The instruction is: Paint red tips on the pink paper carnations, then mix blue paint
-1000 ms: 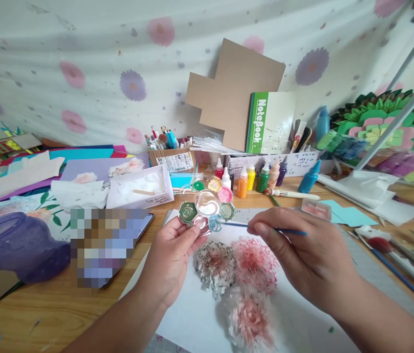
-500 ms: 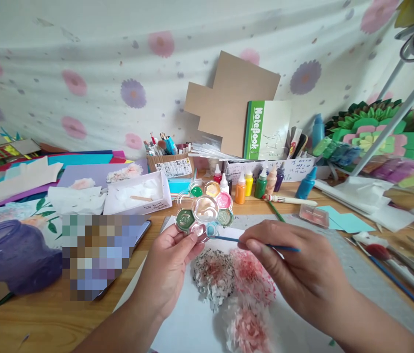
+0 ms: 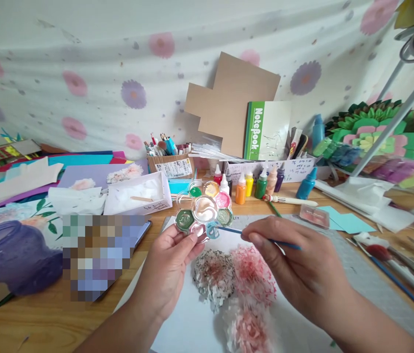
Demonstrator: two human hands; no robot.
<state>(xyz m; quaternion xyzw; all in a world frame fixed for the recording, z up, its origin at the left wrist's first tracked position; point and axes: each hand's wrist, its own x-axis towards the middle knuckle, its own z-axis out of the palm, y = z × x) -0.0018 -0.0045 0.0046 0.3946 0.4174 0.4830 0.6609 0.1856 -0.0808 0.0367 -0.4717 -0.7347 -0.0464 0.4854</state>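
My left hand [image 3: 172,269] grips the lower edge of a clear flower-shaped paint palette [image 3: 206,208], thumb on top. Its wells hold green, orange, pink, grey-green and blue paint, with a pale mix in the middle. Pinched in my right hand [image 3: 295,264] is a thin blue paintbrush [image 3: 231,229], its tip in the blue well at the palette's lower right. Under both hands a white sheet [image 3: 177,318] bears three ruffled paper flowers: a black-edged flower [image 3: 214,277], a red-tipped flower [image 3: 254,274] and a soft pink flower [image 3: 251,329].
Several paint bottles [image 3: 241,189] stand behind the palette. A white box [image 3: 138,193] and a phone with a blurred screen [image 3: 104,264] lie to the left, near a purple container [image 3: 12,260]. Brushes and tools [image 3: 405,274] are at the right, beside a pink case [image 3: 314,215].
The brush tip has shifted slightly up within the blue well, and the blue paint looks more spread. My left hand and the palette stay almost still.
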